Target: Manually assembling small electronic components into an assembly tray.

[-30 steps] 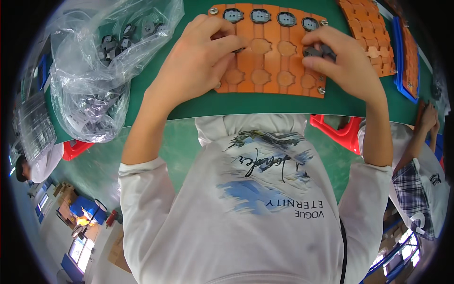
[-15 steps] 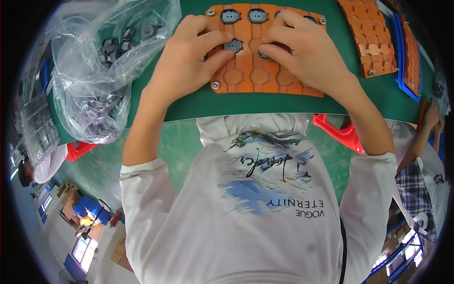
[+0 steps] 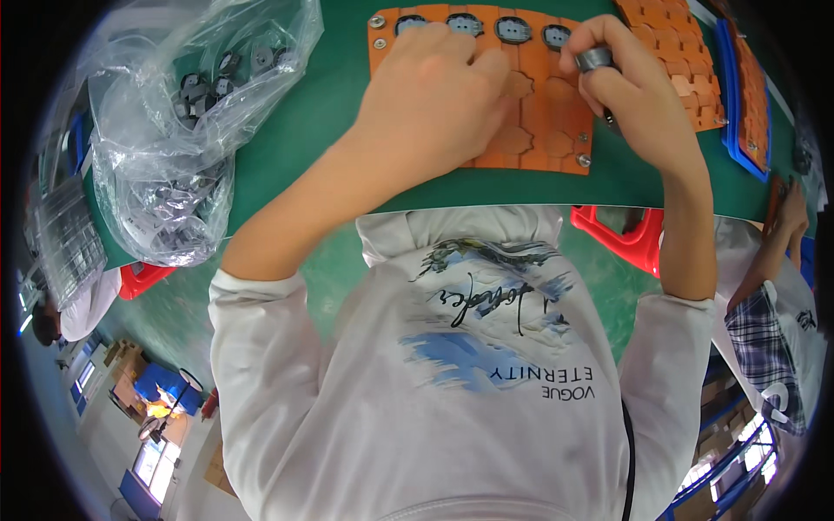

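An orange moulded tray (image 3: 552,104) with rows of shaped recesses lies on the green table. Several small dark-grey round parts, such as the far-row part (image 3: 512,29), sit in its far recesses. My left hand (image 3: 434,100) is over the tray's left and middle, fingers curled down; its fingertips and anything in them are hidden. Above the tray's right edge, my right hand (image 3: 638,95) is closed, with a small grey round part (image 3: 595,59) pinched between thumb and forefinger. Another dark piece (image 3: 610,119) shows below, by its curled fingers.
At left lies a clear plastic bag (image 3: 165,165) with many loose grey parts. More orange trays (image 3: 682,69) are at right, beside a blue tray (image 3: 738,104). A red chair (image 3: 630,243) stands below the table edge. Another person's hand (image 3: 790,208) is at far right.
My left hand has moved right across the tray. My right hand has risen and moved right, off the recesses, with a grey part now visible in it. The tray has shifted slightly left.
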`<state>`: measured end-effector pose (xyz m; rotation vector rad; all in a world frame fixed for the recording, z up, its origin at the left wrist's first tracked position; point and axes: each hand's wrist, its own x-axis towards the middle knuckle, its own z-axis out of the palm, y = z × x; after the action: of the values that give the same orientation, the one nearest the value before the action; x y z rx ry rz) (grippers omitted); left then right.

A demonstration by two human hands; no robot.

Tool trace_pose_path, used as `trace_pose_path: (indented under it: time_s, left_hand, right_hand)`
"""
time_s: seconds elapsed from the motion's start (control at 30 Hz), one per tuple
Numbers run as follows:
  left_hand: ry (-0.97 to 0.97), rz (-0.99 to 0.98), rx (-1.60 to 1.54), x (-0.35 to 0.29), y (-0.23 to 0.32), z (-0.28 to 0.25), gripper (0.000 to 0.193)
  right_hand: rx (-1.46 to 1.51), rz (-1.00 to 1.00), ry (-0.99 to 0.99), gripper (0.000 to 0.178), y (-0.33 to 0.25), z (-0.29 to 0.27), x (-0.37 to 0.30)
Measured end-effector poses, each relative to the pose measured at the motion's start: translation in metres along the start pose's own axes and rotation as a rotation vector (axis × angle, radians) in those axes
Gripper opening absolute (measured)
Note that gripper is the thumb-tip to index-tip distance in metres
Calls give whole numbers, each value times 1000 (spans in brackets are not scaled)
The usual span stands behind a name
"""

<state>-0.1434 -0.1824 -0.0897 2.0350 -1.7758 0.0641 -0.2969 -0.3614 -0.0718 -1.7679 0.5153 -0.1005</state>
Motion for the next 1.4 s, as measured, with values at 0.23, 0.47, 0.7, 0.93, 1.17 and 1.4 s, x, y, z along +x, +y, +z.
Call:
trace_pose_path:
  time_s: [0.23, 0.47, 0.7, 0.93, 1.17, 1.4]
  left_hand:
    - [-124, 98, -234, -6, -27, -19, 34]
    - [-110, 187, -302, 1, -28, -17, 27]
    - [-165, 190, -214, 1, -28, -19, 32]
    - [-88, 140, -255, -2, -25, -11, 22]
    - [-87, 57, -304, 0, -24, -16, 30]
    - [-74, 51, -380, 5, -26, -19, 30]
  right_hand:
    - [-537, -478, 2, 17, 6, 4, -4]
    - [-785, -658, 110, 20, -1, 25, 6]
    - [-632, -472, 122, 23, 0, 18, -1]
    - [-862, -363, 113, 28, 4, 34, -6]
    - [-876, -482, -81, 27, -7, 27, 2]
    - [-777, -556, -151, 28, -4, 22, 10]
